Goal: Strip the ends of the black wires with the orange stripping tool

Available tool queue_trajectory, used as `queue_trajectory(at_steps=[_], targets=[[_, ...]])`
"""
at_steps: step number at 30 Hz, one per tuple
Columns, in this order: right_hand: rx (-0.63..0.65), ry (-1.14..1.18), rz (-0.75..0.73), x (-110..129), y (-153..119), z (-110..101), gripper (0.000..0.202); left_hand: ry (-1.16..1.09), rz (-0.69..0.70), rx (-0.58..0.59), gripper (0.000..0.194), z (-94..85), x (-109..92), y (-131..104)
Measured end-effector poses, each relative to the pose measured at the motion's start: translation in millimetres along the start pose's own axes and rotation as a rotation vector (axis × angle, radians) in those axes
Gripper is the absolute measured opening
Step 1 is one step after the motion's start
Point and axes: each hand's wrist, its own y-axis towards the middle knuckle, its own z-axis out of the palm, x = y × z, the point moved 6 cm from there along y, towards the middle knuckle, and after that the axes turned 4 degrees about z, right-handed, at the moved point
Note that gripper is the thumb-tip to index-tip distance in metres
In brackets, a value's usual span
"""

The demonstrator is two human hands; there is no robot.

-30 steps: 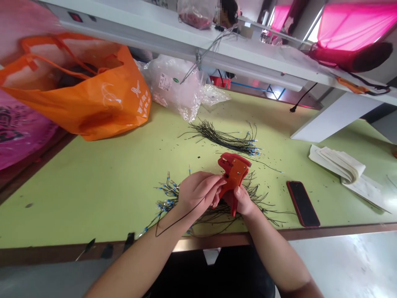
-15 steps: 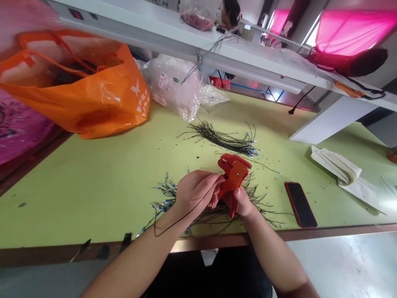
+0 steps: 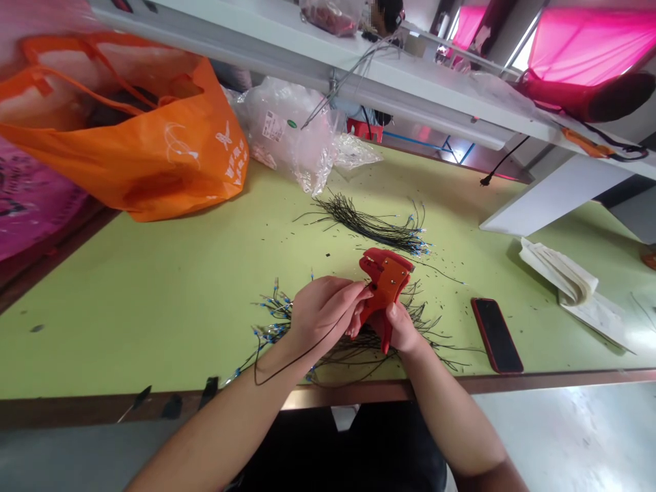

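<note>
Holding a red tool [image 3: 392, 279] by its handles mid-frame, the right hand [image 3: 404, 331] is clamped round it, probably for squeezing leverage. The left hand [image 3: 322, 311] pinches a black wire [image 3: 318, 346] beside it, likely for steadiness. Upper-left orange bag [image 3: 179, 160] has something dark [image 3: 136, 101] inside, can't tell what.
</note>
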Motion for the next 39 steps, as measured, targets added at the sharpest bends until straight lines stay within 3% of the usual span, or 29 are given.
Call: queue_trajectory(at_steps=[16,39], targets=[[-0.064,-0.006,0.021,-2,1,-1,0.058,0.037,0.012,-0.012,0.014,1.8,-1,-3],[-0.002,0.041,0.011,0,1,-3,0.060,0.034,-0.010,-0.028,0.015,3.9,-3,-2]])
